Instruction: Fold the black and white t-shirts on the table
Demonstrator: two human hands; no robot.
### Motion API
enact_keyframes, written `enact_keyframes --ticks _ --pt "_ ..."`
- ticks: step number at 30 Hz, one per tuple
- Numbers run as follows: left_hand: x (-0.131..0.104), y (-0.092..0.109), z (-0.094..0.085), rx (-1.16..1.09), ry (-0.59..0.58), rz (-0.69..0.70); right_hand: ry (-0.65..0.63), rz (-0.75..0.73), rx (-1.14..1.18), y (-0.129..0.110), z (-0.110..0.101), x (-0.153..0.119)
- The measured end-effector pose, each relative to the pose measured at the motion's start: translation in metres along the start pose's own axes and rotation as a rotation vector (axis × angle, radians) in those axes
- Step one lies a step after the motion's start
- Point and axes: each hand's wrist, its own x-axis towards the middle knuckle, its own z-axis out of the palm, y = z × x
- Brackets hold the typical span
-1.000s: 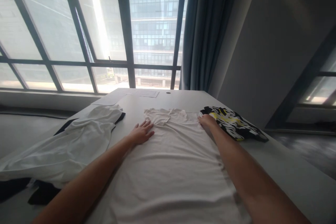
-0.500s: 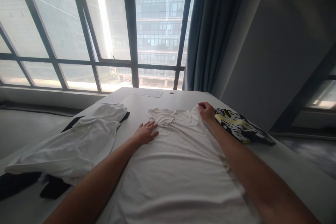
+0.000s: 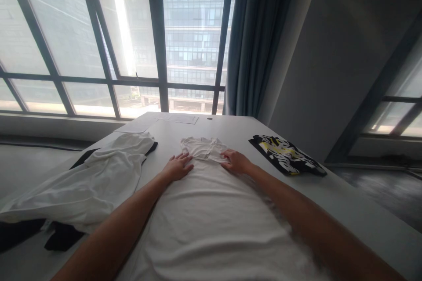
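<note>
A white T-shirt lies stretched out on the table in front of me, its near part wrinkled in soft folds. Its far end is bunched, with a part turned inward over the body. My left hand rests flat on the shirt's left edge, fingers spread. On the far right side, my right hand has its fingers curled around the folded-in fabric; the fingertips are partly hidden by the cloth.
To the left, another white garment lies over black cloth. A black, white and yellow patterned garment lies on the right side of the white table. Paper sheets lie at the far edge, before the windows.
My right hand has moved left and slightly nearer, bringing the shirt's right side inward over the body. My left hand stays flat in place. The view has turned slightly right.
</note>
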Motion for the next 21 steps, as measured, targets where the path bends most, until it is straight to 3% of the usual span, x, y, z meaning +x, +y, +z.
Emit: enact_keyframes --ticks 2,6,10,13,16,21 --pt "-0.001 0.000 -0.001 -0.003 0.005 -0.001 -0.002 0.003 -0.045 -0.007 0.000 0.003" --pt "0.002 0.006 -0.003 -0.006 0.068 -0.030 0.115 0.064 -0.056 -0.017 -0.002 0.002" --pt "0.020 0.028 -0.004 0.062 0.192 -0.011 0.062 0.064 -0.022 -0.017 0.002 -0.009" --pt "0.040 0.047 -0.002 0.080 0.206 0.029 0.135 0.090 -0.002 -0.016 0.011 -0.018" --pt "0.059 0.054 -0.002 -0.042 0.179 -0.079 0.173 0.117 0.010 -0.016 0.015 -0.021" --pt "0.078 0.039 -0.007 -0.254 0.132 -0.241 0.184 0.175 0.067 -0.015 0.015 -0.021"
